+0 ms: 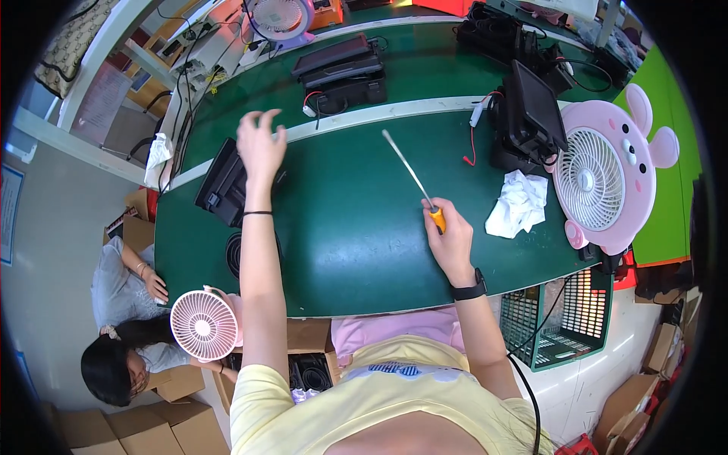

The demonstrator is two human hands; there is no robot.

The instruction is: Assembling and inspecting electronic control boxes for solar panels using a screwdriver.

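Observation:
My right hand (449,236) is closed around the orange-yellow handle of a long screwdriver (437,218). Its thin metal shaft points away from me and to the left, over the bare green tabletop, with the tip touching no part. On the left, my left hand (260,148) is stretched far across the table, its fingers apart and nothing in them. Beside and partly below that hand and wrist lies a black plastic case (222,186), tilted toward the left edge; my forearm hides some of it. Whether my fingers touch the case I cannot tell.
A pink rabbit-shaped fan (633,186), crumpled white tissue (519,203) and a black device (537,110) with wires stand right. Another black case (341,76) lies beyond the pale strip. Near left are a small fan (202,326), a coiled black cable (233,254) and another person (133,284).

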